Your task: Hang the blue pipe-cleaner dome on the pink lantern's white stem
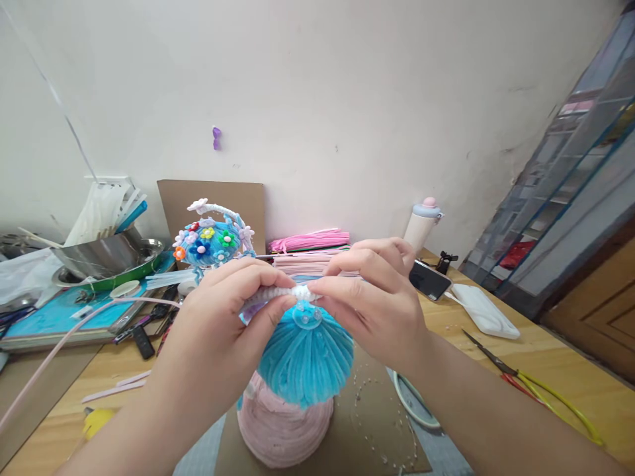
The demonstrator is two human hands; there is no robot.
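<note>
dome point(308, 360) – blue, ribbed, fuzzy, white stem point(301, 293) pinched

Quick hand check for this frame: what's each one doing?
Left hand: closed, pinching the white fuzzy strip between thumb and forefinger.
Right hand: closed, fingertips pinching that same strip.

At lower right, open wood is noted between the white power bank point(486, 311) and the scissors point(516, 373). Passage at centre left is obstructed by the flowered blue ball point(211, 243) and steel bowl point(102, 254).
</note>
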